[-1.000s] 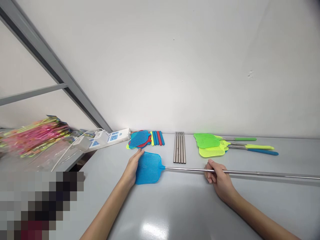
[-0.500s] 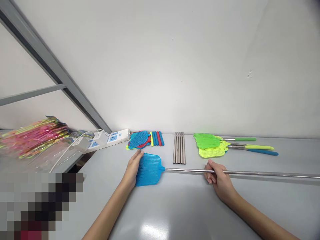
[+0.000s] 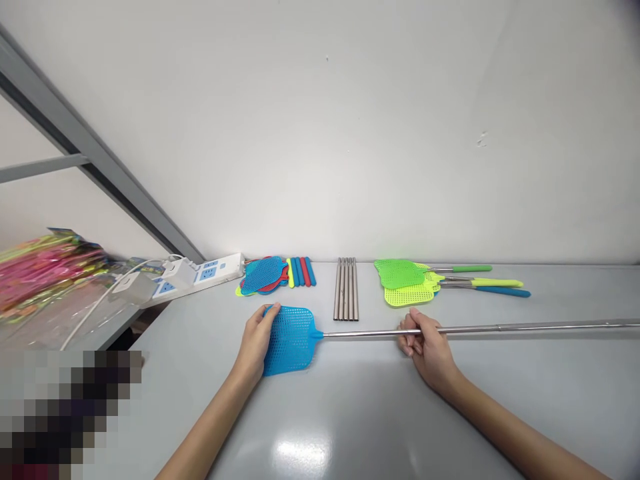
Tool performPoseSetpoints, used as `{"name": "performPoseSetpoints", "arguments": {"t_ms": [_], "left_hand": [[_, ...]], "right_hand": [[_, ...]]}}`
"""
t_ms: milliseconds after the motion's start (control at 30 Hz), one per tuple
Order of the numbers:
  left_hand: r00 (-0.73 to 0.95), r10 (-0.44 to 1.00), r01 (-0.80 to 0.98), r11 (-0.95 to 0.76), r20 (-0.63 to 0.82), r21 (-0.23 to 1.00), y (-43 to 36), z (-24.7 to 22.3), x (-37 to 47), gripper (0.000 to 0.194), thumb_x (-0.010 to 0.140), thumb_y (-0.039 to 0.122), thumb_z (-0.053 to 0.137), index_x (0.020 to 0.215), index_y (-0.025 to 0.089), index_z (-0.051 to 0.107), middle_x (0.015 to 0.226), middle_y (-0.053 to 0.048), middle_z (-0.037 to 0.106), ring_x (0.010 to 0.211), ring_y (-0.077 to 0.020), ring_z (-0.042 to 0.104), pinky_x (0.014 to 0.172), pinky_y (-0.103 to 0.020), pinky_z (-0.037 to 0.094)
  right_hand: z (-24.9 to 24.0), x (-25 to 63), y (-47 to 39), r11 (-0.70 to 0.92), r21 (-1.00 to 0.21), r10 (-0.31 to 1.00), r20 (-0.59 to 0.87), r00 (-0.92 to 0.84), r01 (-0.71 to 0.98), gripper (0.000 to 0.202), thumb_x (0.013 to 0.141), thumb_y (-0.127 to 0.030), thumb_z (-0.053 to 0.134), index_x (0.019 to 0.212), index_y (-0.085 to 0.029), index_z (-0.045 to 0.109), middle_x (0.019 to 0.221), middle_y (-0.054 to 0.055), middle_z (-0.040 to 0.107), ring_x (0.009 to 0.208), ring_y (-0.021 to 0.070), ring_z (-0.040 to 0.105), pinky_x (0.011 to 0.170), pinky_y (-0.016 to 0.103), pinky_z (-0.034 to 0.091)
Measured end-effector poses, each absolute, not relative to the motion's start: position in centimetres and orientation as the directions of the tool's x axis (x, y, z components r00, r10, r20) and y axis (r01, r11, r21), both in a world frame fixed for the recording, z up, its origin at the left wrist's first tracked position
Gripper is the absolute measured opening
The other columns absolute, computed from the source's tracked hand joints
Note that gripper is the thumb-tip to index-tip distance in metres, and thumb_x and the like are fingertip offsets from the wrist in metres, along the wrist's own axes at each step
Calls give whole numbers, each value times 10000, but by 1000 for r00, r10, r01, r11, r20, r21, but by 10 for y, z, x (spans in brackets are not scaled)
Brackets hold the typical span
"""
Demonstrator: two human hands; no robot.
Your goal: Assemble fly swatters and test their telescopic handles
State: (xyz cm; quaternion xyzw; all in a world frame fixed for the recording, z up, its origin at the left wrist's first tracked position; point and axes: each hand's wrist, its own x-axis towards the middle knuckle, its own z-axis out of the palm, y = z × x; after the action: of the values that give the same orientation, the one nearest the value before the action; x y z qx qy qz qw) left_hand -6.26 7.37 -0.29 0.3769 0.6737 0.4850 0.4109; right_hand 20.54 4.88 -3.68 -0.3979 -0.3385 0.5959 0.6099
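Note:
A blue mesh fly swatter head (image 3: pixel 292 340) lies toward the left, fixed to a long extended metal rod (image 3: pixel 370 334) that runs out of the right edge. My left hand (image 3: pixel 257 337) grips the outer left edge of the blue head, thumb on top. Around the rod's middle, my right hand (image 3: pixel 425 343) is closed. Behind them stand several short metal tubes (image 3: pixel 346 290) laid side by side. Green and yellow swatters (image 3: pixel 410 293) with coloured handles lie stacked at the back right.
Loose swatter heads (image 3: pixel 265 275) and several coloured grips (image 3: pixel 301 272) lie at the back, beside a white power strip (image 3: pixel 220 269) with plugs. Bagged colourful items (image 3: pixel 55 267) are at the far left. A wall (image 3: pixel 350 133) stands behind the grey table (image 3: pixel 350 427).
The whole view has shifted, so the items on the table appear slightly further left and higher. Both hands keep their hold on the blue swatter.

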Motion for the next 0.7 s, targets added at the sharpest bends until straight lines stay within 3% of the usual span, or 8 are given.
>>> {"name": "performPoseSetpoints", "arguments": {"t_ms": [467, 700], "left_hand": [[-380, 911, 159, 233, -159, 959, 74, -3, -62, 262, 648, 440, 583, 698, 183, 569, 606, 28, 525, 596, -142, 467, 538, -221, 356], [-399, 907, 182, 221, -134, 958, 71, -5, -58, 296, 655, 465, 566, 629, 182, 483, 530, 52, 435, 520, -112, 414, 484, -207, 329]], "right_hand": [[-33, 204, 48, -17, -868, 997, -52, 58, -496, 459, 807, -319, 456, 373, -171, 452, 328, -35, 312, 344, 83, 335, 397, 241, 241], [-33, 205, 47, 3, -863, 999, -14, 30, -505, 453, 807, -311, 446, 376, -171, 435, 343, -37, 301, 348, 88, 352, 413, 250, 250]]}}
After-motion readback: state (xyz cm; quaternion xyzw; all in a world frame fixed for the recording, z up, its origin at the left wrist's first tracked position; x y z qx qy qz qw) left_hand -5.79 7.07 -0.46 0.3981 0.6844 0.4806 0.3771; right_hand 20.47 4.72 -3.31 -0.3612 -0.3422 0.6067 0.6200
